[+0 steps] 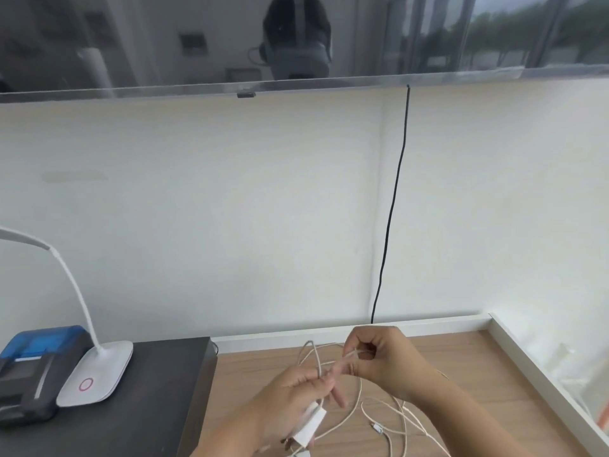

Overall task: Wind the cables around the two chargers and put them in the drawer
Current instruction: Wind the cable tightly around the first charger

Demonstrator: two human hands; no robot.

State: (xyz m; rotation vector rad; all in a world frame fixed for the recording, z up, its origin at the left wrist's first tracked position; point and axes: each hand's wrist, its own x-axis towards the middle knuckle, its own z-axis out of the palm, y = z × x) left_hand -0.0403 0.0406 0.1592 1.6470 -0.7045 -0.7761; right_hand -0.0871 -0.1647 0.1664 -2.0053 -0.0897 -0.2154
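Flanking hands (333,380): lamp (95,374), printer (29,367)

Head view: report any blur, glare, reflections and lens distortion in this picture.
Head view: soft overall, with motion blur on the left hand, right hand and thin white cable; the wide lens bows the black wall cable and the dark screen edge; the screen reflects a window scene and the wearer's silhouette; lighting is even daylight, with faint shadows and no harsh glare.
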